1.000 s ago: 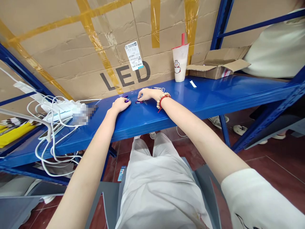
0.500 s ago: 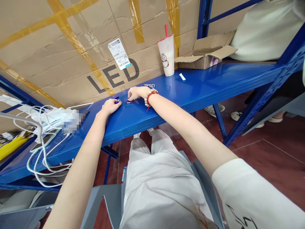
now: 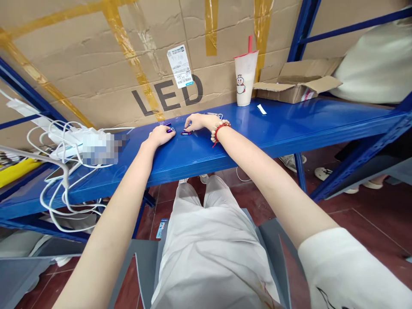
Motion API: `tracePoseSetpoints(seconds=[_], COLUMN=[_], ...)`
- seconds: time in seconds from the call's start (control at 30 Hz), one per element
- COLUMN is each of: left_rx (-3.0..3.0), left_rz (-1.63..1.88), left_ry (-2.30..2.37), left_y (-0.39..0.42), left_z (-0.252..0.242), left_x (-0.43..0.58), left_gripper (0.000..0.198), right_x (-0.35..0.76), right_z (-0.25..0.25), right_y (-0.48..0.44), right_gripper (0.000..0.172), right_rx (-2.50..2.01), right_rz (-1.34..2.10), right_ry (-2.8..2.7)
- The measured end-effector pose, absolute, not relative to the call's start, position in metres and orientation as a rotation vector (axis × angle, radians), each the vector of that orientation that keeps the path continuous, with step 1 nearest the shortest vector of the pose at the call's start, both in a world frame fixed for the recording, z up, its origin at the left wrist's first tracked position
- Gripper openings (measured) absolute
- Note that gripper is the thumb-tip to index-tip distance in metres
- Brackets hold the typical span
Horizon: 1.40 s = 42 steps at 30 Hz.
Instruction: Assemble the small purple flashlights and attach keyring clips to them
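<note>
Clip (image 3: 171, 129) lies on the shelf (image 3: 289, 124), touched by the curled fingertips of my left hand (image 3: 160, 136). Second clip (image 3: 186, 133) sits just beside it, under the bent fingers of my right hand (image 3: 197, 122). I can't tell if either hand really grips. Cup (image 3: 245, 79) stands well apart.

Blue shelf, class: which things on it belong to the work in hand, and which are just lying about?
In hand: left hand, resting on a purple clip; right hand, touching a second purple clip.
Lying about: drink cup, open cardboard box, white cables, paper slip, metal clips behind the right hand.
</note>
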<state>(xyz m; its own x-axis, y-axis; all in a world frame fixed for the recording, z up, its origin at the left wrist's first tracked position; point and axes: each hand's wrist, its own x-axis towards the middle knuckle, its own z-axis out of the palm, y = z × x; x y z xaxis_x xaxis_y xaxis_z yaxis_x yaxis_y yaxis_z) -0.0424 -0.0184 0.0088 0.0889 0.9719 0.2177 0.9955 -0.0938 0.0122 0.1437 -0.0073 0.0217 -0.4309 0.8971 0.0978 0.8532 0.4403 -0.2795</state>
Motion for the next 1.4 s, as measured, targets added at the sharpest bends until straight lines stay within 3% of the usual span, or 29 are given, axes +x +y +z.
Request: tracePoseSetpoints(seconds=[1.4], left_rx=[-2.234], left_rz=[-0.264], left_ry=[-1.978], left_y=[-0.022], left_z=[0.008], left_x=[-0.042], left_gripper=[0.034], right_x=[0.145], right_z=[0.021], right_y=[-0.009], right_gripper=[0.042], right_rx=[-1.599], right_rz=[0.252], right_ry=[-2.449])
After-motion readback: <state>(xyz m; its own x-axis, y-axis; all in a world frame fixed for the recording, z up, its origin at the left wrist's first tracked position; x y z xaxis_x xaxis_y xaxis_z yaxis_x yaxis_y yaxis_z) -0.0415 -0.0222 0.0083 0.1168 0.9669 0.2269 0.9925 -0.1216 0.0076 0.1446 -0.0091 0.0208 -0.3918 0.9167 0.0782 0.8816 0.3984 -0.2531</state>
